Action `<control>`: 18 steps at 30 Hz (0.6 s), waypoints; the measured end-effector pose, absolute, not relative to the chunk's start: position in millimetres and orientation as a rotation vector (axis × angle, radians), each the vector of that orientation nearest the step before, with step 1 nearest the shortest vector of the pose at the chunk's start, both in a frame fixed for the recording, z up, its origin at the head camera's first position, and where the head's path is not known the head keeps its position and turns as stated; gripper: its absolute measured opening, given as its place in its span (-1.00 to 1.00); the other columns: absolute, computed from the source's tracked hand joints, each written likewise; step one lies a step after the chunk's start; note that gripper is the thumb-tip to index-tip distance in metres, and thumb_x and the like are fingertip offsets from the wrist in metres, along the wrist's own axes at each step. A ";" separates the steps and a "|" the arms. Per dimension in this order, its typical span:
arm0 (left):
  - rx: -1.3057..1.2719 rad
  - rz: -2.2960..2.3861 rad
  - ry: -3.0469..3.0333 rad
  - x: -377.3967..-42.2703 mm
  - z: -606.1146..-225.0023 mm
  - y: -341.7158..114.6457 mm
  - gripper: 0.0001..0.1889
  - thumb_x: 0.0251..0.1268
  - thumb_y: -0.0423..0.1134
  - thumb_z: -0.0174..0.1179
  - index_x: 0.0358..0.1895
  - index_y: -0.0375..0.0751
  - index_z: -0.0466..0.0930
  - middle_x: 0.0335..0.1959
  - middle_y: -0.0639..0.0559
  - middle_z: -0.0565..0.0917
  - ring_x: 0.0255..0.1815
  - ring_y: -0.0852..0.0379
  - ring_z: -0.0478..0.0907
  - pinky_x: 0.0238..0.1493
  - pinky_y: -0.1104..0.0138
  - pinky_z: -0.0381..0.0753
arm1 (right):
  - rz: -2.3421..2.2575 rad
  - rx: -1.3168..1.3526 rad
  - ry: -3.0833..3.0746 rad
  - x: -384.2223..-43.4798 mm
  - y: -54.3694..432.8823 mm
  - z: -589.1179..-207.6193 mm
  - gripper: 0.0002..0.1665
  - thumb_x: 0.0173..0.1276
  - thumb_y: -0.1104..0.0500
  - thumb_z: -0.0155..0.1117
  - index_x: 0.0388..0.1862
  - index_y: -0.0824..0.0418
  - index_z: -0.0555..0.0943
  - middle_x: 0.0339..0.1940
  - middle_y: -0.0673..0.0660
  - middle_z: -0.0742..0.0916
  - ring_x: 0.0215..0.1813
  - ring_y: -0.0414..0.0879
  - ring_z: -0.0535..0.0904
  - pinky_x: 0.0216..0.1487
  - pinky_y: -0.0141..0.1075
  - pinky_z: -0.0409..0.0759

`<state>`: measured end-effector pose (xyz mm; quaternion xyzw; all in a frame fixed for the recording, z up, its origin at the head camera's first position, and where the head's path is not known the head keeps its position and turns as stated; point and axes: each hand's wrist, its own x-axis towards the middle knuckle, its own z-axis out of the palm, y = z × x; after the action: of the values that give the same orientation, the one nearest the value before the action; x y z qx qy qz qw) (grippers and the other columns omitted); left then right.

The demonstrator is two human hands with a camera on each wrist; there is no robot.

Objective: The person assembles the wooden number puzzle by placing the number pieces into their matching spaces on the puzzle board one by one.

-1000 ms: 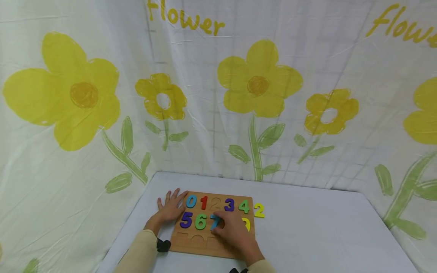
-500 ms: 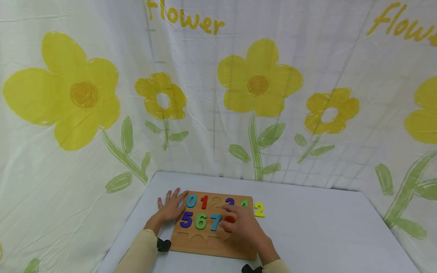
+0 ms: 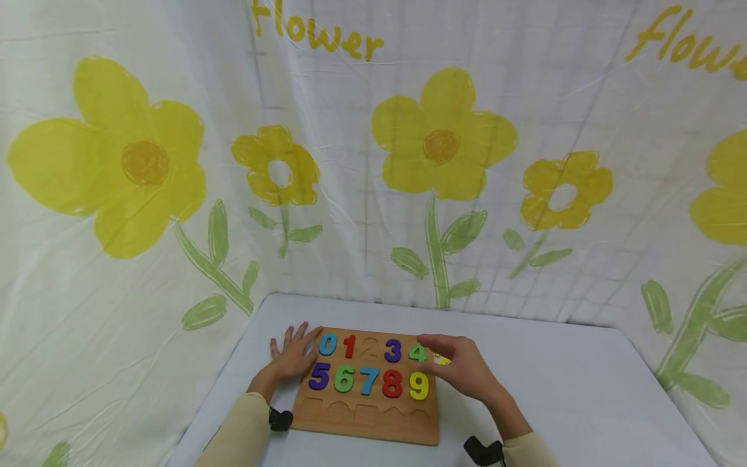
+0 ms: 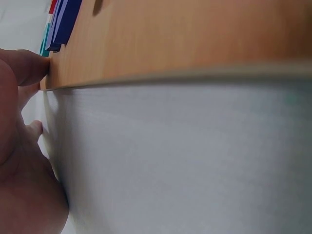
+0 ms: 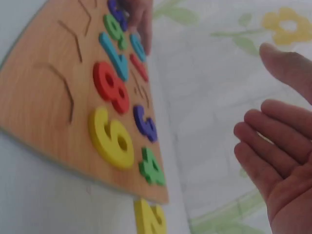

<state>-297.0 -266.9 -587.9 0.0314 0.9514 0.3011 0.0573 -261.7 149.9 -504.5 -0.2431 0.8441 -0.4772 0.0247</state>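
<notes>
A wooden number puzzle board [image 3: 364, 431] lies on the table, with colored digits in two rows and an unfilled 2-shaped recess [image 3: 369, 348] in the top row. My left hand [image 3: 290, 360] rests at the board's left edge with fingers spread, its thumb touching the wood. Over the board's right edge hovers my right hand [image 3: 461, 368], thumb and fingers apart, nothing between them. Beneath it, the yellow number 2 [image 5: 149, 218] lies off the board, beside the green number 4 [image 5: 151, 166]; in the head view the hand partly hides it. The yellow number 9 [image 3: 419, 386] sits below the 4.
The white table [image 3: 554, 383] extends right of the board. Behind it hangs a white curtain [image 3: 344, 246] printed with yellow flowers. Along the board's near side run several shallow outlined recesses [image 3: 366, 413].
My right hand has left the blue number 7 and moved right, across the board to above the yellow number 2. The left hand stays in place.
</notes>
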 end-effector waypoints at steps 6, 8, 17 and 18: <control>0.117 0.922 2.892 -295.2 -587.3 -266.1 -0.31 0.59 -0.12 0.08 0.72 -0.06 0.26 0.79 -0.42 0.01 0.78 -0.60 -0.31 0.54 -0.59 -0.59 | -1.499 -0.760 2.609 -269.6 186.3 -503.4 -0.43 0.41 -0.01 0.62 0.36 0.05 0.75 0.32 0.06 0.82 0.42 0.19 0.72 0.41 -0.03 0.68; 0.128 0.932 2.896 -294.1 -586.9 -266.3 -0.32 0.60 -0.11 0.08 0.72 -0.06 0.26 0.78 -0.43 0.02 0.77 -0.61 -0.30 0.54 -0.60 -0.59 | -1.492 -0.756 2.619 -271.4 198.6 -505.3 -0.42 0.40 0.00 0.62 0.37 0.03 0.75 0.32 0.05 0.82 0.43 0.16 0.72 0.39 -0.23 0.69; 0.134 0.937 2.910 -289.0 -582.5 -266.5 -0.34 0.59 -0.11 0.09 0.70 -0.05 0.31 0.76 -0.42 0.07 0.77 -0.60 -0.25 0.53 -0.62 -0.56 | -1.426 -0.747 2.664 -275.9 239.1 -517.0 -0.38 0.36 -0.06 0.65 0.36 0.01 0.74 0.33 0.06 0.81 0.42 0.18 0.72 0.37 -0.23 0.71; 0.133 0.938 2.912 -289.6 -583.1 -267.0 -0.34 0.59 -0.11 0.10 0.70 -0.05 0.31 0.77 -0.42 0.07 0.77 -0.60 -0.25 0.53 -0.62 -0.56 | -1.418 -0.747 2.673 -276.2 241.8 -518.2 -0.38 0.36 -0.07 0.65 0.36 0.01 0.74 0.33 0.08 0.81 0.42 0.19 0.73 0.37 -0.18 0.72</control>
<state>-289.6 -267.0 -583.1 0.0435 0.9502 0.3061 0.0395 -276.2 241.8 -518.2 -0.2398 0.8575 -0.4550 0.0124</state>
